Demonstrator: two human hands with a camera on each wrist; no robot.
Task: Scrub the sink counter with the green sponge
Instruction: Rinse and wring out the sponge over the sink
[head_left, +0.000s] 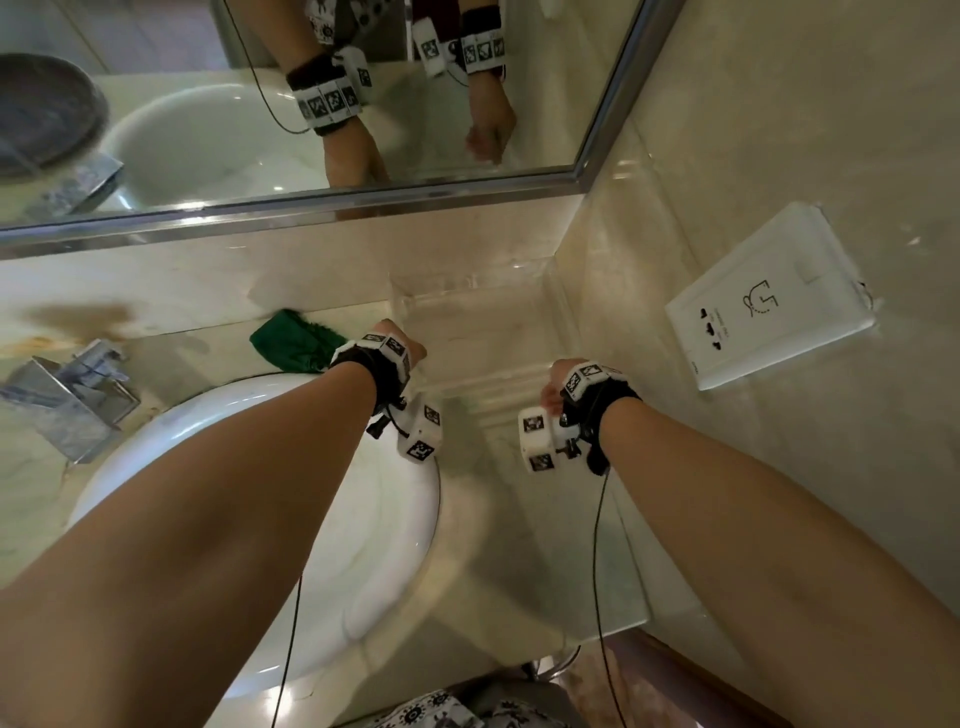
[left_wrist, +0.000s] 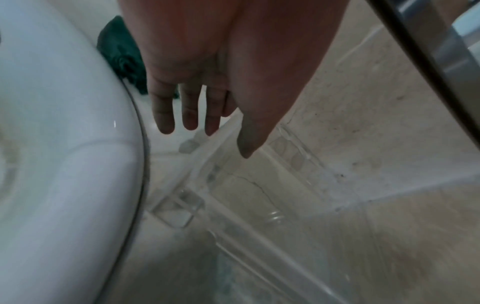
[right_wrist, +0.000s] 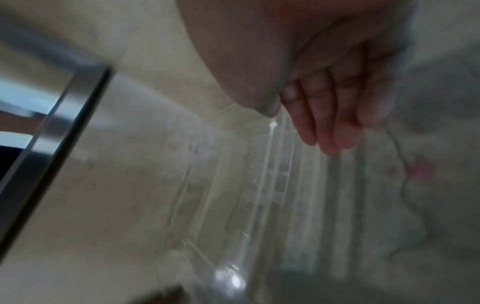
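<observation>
- Head view showed us the green sponge (head_left: 293, 340) lying on the marble surface (head_left: 524, 545) behind the white sink (head_left: 363, 519), near the wall under the mirror (head_left: 311, 202).
- We saw the left hand (left_wrist: 207, 72) with its fingers (left_wrist: 165, 115) straight and spread, holding nothing, just beside the sponge and above a clear plastic tray (head_left: 493, 332).
- We saw the right hand (right_wrist: 324, 98) relaxed, fingers lightly bent, empty, over the same tray; this picture was blurred.
- We noticed a faucet (head_left: 67, 400) at the left and a white wall socket (head_left: 769, 301) at the right.
</observation>
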